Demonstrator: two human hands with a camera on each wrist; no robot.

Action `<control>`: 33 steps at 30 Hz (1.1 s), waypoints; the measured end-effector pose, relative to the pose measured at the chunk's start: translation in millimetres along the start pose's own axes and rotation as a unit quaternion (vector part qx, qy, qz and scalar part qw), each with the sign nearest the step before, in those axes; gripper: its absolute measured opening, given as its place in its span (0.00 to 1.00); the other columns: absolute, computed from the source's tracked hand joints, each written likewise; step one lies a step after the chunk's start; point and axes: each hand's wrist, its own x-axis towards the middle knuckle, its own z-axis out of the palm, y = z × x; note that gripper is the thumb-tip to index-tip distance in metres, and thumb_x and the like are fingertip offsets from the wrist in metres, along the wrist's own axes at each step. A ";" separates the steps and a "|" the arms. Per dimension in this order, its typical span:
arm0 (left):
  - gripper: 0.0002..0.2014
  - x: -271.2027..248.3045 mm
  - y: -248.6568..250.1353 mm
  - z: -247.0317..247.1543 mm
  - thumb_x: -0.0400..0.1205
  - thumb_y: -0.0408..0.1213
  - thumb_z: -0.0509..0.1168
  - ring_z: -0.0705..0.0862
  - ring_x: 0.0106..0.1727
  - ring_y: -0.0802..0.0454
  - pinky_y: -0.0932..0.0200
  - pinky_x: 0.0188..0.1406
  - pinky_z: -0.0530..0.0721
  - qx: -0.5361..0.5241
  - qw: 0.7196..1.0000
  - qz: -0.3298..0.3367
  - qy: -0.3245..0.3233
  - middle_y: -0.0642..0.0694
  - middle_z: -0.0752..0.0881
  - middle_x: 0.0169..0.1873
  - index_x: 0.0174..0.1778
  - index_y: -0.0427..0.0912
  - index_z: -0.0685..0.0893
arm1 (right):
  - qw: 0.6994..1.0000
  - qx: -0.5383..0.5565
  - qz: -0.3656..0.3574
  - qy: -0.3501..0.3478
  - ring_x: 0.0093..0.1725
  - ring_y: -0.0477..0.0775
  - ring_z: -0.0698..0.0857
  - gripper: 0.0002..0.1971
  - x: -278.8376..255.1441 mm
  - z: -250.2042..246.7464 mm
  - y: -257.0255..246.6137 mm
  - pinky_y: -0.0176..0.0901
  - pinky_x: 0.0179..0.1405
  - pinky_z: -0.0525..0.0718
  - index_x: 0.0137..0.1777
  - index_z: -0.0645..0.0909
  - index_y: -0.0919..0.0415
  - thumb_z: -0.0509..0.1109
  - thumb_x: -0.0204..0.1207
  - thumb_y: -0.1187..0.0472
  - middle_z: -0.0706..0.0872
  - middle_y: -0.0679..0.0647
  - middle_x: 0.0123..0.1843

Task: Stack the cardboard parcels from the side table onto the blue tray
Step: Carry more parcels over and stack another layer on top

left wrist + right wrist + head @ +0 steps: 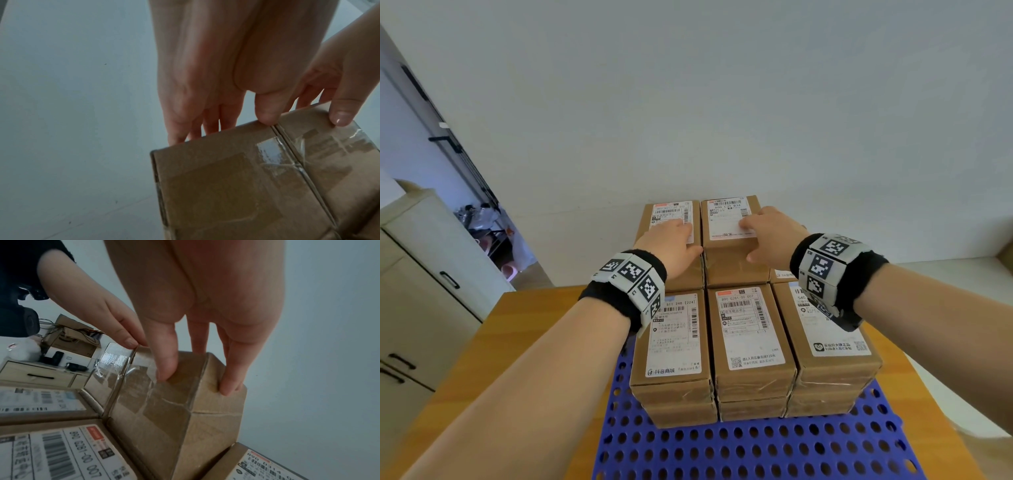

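Note:
A blue perforated tray [722, 452] carries brown cardboard parcels with white labels. The front row [746, 329] has three stacks, and the back row stands higher. My left hand [678, 240] lies with straight fingers on the top back-left parcel [664, 212], thumb tip at its near edge by the seam [267, 120]. My right hand [763, 233] holds the neighbouring top parcel [726, 219]. Its thumb presses the taped near face [166, 369] while its fingers [228, 386] reach over the top and the right corner. The two top parcels touch side by side.
The tray rests on a wooden table [534, 342] against a pale wall. A cream cabinet [431, 274] stands at the left, beside a doorway. A white surface [962, 274] runs along the right. The tray's near part shows bare holes.

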 end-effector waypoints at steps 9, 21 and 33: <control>0.25 -0.2 -0.7 -3.4 0.85 0.51 0.55 0.74 0.69 0.45 0.50 0.68 0.75 -0.001 1.000 -0.006 -0.023 0.43 0.75 0.70 0.74 0.40 0.71 | 1.000 -0.002 -0.006 0.002 0.63 0.58 0.76 0.28 1.3 -0.5 1.1 0.43 0.53 0.75 0.72 0.71 0.55 0.72 0.72 0.57 0.72 0.57 0.67; 0.22 -1.0 0.4 -1.0 0.85 0.50 0.55 0.74 0.68 0.45 0.49 0.67 0.75 -0.006 1.000 -0.017 -0.004 0.44 0.76 0.67 0.69 0.40 0.74 | 0.999 -0.013 -0.034 0.006 0.69 0.57 0.75 0.26 -2.7 -4.7 -0.2 0.46 0.65 0.76 0.75 0.70 0.54 0.68 0.76 0.62 0.74 0.56 0.72; 0.22 -7.3 4.7 -4.5 0.86 0.48 0.55 0.73 0.72 0.46 0.48 0.73 0.72 -0.007 1.000 0.003 0.011 0.44 0.75 0.71 0.73 0.41 0.72 | 0.999 -0.004 -0.036 0.006 0.70 0.57 0.74 0.27 -9.1 -5.8 -1.0 0.48 0.70 0.74 0.75 0.70 0.54 0.69 0.75 0.61 0.73 0.56 0.72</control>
